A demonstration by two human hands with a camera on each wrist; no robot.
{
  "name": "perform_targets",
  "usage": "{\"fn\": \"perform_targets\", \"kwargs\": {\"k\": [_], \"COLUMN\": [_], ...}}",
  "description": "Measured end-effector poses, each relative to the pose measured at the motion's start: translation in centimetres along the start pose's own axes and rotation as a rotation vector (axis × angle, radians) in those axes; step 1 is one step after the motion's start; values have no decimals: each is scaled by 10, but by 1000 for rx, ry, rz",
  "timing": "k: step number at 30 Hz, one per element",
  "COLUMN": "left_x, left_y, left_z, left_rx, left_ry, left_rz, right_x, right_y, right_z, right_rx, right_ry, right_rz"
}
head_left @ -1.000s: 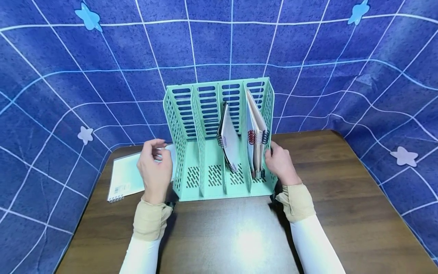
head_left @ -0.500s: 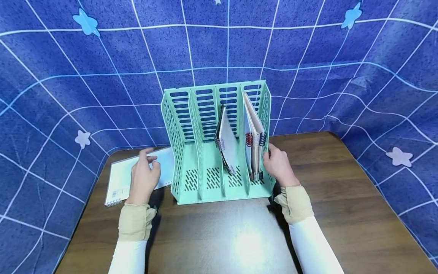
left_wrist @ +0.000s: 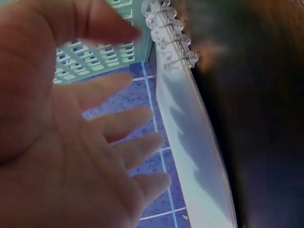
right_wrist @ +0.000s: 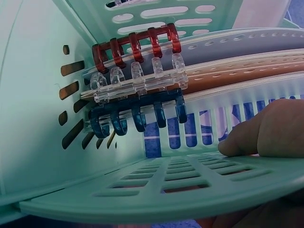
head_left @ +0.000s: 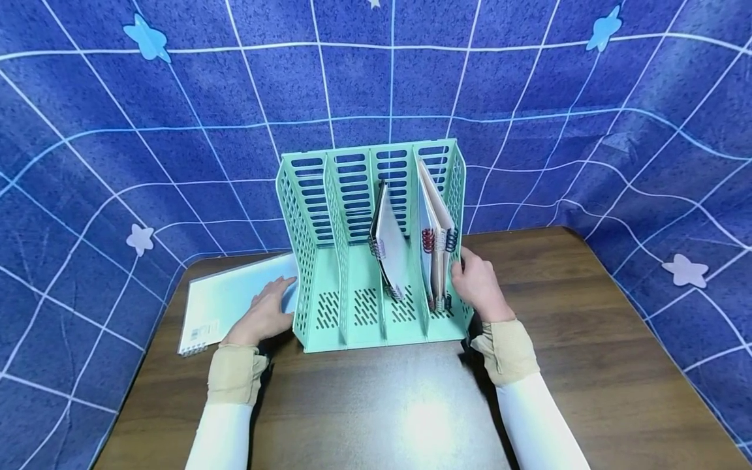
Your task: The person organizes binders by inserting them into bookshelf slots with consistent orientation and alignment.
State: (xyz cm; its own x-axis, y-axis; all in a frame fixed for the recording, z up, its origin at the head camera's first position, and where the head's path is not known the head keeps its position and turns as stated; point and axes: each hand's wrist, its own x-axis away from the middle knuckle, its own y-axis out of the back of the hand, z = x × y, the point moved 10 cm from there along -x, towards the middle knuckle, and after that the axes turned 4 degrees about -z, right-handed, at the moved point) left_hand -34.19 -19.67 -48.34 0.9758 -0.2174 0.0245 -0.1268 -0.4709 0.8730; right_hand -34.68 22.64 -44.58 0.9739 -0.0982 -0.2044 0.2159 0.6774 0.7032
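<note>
A pale blue-white ring-bound notebook [head_left: 217, 297] lies on the table left of a mint-green file organizer [head_left: 346, 339]. Over the notebook's right part, close to the organizer's left wall, is my left hand [head_left: 264, 316]. Its fingers are extended and spread; the left wrist view has the notebook [left_wrist: 190, 137] beyond the fingertips. My right hand [head_left: 480, 284] grips the organizer's right wall, thumb [right_wrist: 266, 130] inside, other fingers mostly hidden outside. Several notebooks stand in the rightmost slot, with red rings [right_wrist: 137, 47], clear rings [right_wrist: 140, 80] and dark blue rings [right_wrist: 140, 111].
A black-covered notebook [head_left: 389, 241] leans in the organizer's third slot from the left. Behind the brown wooden table [head_left: 564, 326] hangs a blue cloth [head_left: 364, 78] with white lines and stars.
My left hand came away from the organizer's left side, then lowered and turned right over the notebook, its fingers extending. My right hand stays on the organizer's wall.
</note>
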Motion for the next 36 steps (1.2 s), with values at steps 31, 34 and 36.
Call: {"fn": "perform_targets", "kwargs": {"k": [31, 34, 36], "left_x": [-2, -1, -1], "left_y": [-3, -1, 1], "left_z": [-8, -12, -14], "left_rx": [-119, -137, -134], "left_ry": [-73, -82, -85], "left_rz": [-36, -62, -69], "right_x": [-2, -2, -2], "right_y": [1, 1, 1], "right_z": [-1, -1, -1], "right_rx": [9, 8, 2], "right_ry": [9, 7, 4], "right_rz": [-23, -16, -11]}}
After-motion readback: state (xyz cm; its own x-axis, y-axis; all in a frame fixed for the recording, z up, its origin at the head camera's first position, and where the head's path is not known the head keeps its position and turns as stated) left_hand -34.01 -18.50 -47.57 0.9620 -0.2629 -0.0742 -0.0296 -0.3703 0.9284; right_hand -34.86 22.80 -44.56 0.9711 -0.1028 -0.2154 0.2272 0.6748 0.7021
